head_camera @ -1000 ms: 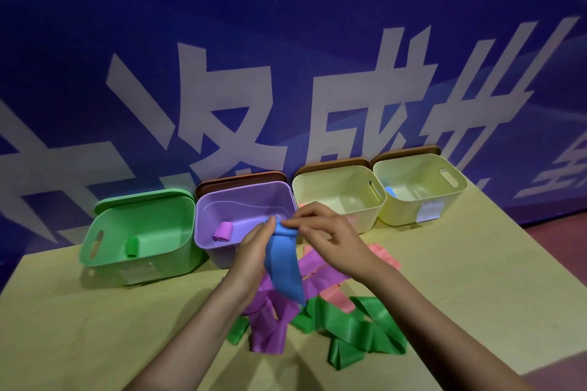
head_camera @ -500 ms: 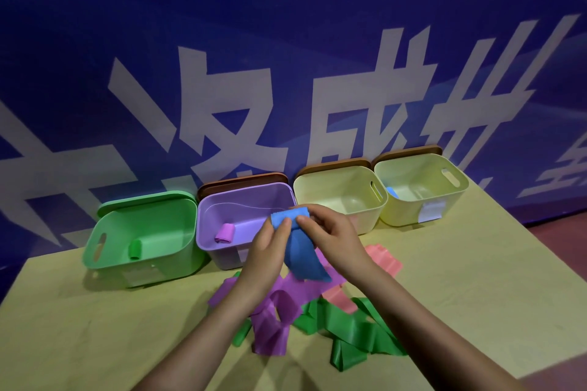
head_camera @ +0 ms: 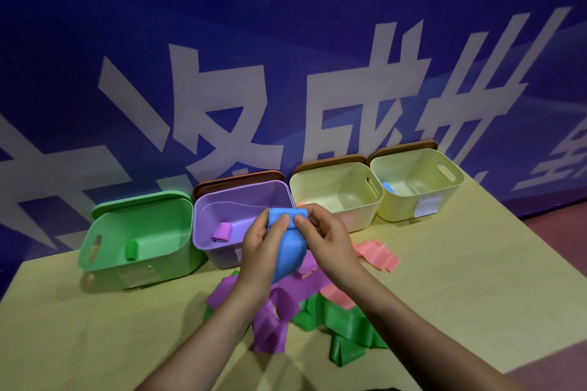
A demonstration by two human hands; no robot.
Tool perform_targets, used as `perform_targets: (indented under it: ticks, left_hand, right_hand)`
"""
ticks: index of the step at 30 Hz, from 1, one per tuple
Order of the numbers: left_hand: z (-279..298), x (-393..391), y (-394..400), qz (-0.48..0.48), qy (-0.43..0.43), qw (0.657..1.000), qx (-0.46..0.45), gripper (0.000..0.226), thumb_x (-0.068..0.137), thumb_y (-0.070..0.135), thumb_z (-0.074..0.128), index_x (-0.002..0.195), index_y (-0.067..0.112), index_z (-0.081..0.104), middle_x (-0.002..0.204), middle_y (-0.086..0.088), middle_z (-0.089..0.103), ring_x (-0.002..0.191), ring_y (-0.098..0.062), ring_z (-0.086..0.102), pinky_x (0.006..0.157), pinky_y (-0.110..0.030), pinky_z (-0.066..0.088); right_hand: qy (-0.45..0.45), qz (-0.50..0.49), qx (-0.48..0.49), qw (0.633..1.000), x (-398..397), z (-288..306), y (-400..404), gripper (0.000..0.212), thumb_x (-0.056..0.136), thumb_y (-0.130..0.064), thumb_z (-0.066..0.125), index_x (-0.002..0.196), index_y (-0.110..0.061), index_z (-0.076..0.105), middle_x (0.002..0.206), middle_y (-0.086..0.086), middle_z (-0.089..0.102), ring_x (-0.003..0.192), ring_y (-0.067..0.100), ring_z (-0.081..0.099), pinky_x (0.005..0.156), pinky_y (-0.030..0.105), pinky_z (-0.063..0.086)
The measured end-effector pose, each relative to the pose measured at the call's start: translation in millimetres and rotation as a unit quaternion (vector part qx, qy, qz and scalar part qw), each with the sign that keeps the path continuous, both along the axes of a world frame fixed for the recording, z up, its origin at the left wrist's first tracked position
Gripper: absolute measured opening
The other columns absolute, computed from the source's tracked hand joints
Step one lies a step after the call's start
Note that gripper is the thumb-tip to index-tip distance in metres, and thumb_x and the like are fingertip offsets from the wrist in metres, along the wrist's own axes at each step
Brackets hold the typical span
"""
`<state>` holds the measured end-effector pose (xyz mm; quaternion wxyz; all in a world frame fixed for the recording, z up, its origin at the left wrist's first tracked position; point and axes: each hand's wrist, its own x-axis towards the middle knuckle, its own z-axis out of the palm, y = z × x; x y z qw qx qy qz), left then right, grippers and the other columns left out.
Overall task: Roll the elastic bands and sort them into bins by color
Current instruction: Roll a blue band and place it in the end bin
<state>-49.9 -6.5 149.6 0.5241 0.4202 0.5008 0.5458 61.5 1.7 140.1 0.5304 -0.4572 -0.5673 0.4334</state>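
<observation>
Rolling was the step in hand: the blue band (head_camera: 287,247) sat up in the air between both hands, above the front edge of the purple bin (head_camera: 241,219), its top already turned into a short roll while the loose tail hung down toward the heap of bands on the table (head_camera: 476,279). The left hand (head_camera: 259,251) pinched the roll's left end, thumb on the front and fingers curled behind; the right hand (head_camera: 324,240) pinched the right end the same way, thumb tips nearly meeting. Both forearms reached in from below, wrists close together. By my reading the roll was only partly made, so the next move called for more turns of the fingers to take up the hanging tail, then a carry to the far-right yellow bin (head_camera: 416,187), where a blue piece (head_camera: 388,188) already showed. Purple bands (head_camera: 273,320), green bands (head_camera: 346,330) and pink bands (head_camera: 378,255) lay unrolled below.
</observation>
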Motion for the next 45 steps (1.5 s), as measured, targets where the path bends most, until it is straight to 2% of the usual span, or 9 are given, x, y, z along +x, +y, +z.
perform_targets:
  ticks: [7,13,21,24,28,32,38,41,45]
  left_hand:
    - [-5.8,-0.1,-3.2,0.007,-0.064,0.995,-0.082,0.023,0.082,0.047,0.064,0.089,0.027,0.073,0.094,-0.008,0.07,0.089,-0.03,0.063,0.071,-0.044,0.051]
    - [-5.7,8.2,-5.3,-0.012,-0.006,0.995,-0.101,0.029,0.095,0.038,0.053,0.083,0.021,0.073,0.088,-0.013,0.073,0.08,-0.024,0.067,0.074,-0.038,0.05]
    - [-0.1,16.9,-3.7,0.025,0.029,0.995,-0.096,0.025,0.096,0.033,0.053,0.082,0.015,0.065,0.073,-0.008,0.058,0.057,-0.015,0.052,0.048,-0.02,0.041]
    - [6.0,18.2,-2.5,0.03,0.009,0.994,-0.106,0.026,0.096,0.034,0.052,0.081,0.016,0.063,0.068,-0.007,0.055,0.052,-0.015,0.049,0.044,-0.022,0.039]
    - [9.7,20.7,-1.1,0.024,0.005,0.993,-0.113,0.028,0.094,0.038,0.053,0.083,0.016,0.066,0.06,0.0,0.056,0.047,-0.012,0.047,0.041,-0.021,0.034]
    - [10.6,21.2,-1.3,-0.009,-0.009,0.994,-0.105,0.024,0.092,0.033,0.057,0.088,0.014,0.07,0.055,0.004,0.06,0.044,-0.007,0.05,0.044,-0.02,0.037]
    - [6.8,23.1,0.1,-0.031,0.001,0.997,-0.078,0.017,0.093,0.026,0.058,0.088,0.015,0.071,0.087,-0.01,0.07,0.077,-0.021,0.062,0.075,-0.036,0.046]
    - [4.9,25.7,-1.7,-0.047,0.022,0.997,-0.051,0.015,0.097,0.021,0.051,0.094,0.017,0.065,0.089,-0.011,0.068,0.077,-0.021,0.06,0.072,-0.034,0.044]
    - [2.7,30.0,-0.1,-0.047,0.046,0.996,-0.056,0.015,0.099,0.019,0.047,0.098,0.013,0.061,0.084,-0.012,0.063,0.068,-0.02,0.056,0.056,-0.028,0.042]
  right_hand:
    - [0.055,0.0,-0.015,0.998,6.1,5.1,4.9,0.009,0.091,-0.016,0.058,0.092,-0.011,0.064,0.072,-0.007,0.062,0.064,0.0,0.056,0.058,0.017,0.043]
    - [0.059,-0.005,0.004,0.998,7.6,7.0,5.7,0.017,0.096,-0.001,0.051,0.094,-0.011,0.065,0.072,-0.016,0.066,0.067,-0.003,0.057,0.059,0.013,0.043]
    - [0.055,-0.045,0.011,0.997,12.2,1.4,10.6,0.019,0.094,-0.005,0.055,0.101,-0.014,0.071,0.086,-0.012,0.07,0.077,0.002,0.06,0.069,0.018,0.046]
    - [-0.015,-0.063,0.053,0.996,20.8,-2.9,10.6,0.02,0.09,-0.015,0.057,0.102,-0.026,0.07,0.096,-0.006,0.071,0.089,0.008,0.063,0.077,0.021,0.048]
    - [-0.204,-0.04,0.164,0.964,41.5,-9.9,11.0,0.025,0.09,-0.021,0.056,0.112,-0.022,0.069,0.08,-0.001,0.06,0.073,0.011,0.054,0.068,0.019,0.042]
    - [-0.229,0.016,0.192,0.954,56.3,-4.7,9.6,0.029,0.091,-0.014,0.058,0.118,-0.021,0.066,0.08,-0.012,0.051,0.072,0.005,0.051,0.07,0.018,0.041]
    - [-0.049,0.062,0.032,0.996,62.6,6.3,-0.6,0.033,0.089,-0.026,0.057,0.121,-0.024,0.063,0.079,-0.01,0.059,0.076,0.015,0.057,0.074,0.027,0.048]
    - [0.041,0.04,-0.067,0.996,54.7,9.0,2.1,0.029,0.092,-0.014,0.06,0.121,-0.008,0.06,0.063,-0.002,0.056,0.062,0.014,0.054,0.065,0.026,0.045]
    - [-0.005,0.053,-0.074,0.996,47.6,14.9,5.8,0.01,0.094,-0.003,0.055,0.089,-0.003,0.063,0.05,-0.009,0.055,0.049,0.002,0.047,0.054,0.017,0.04]
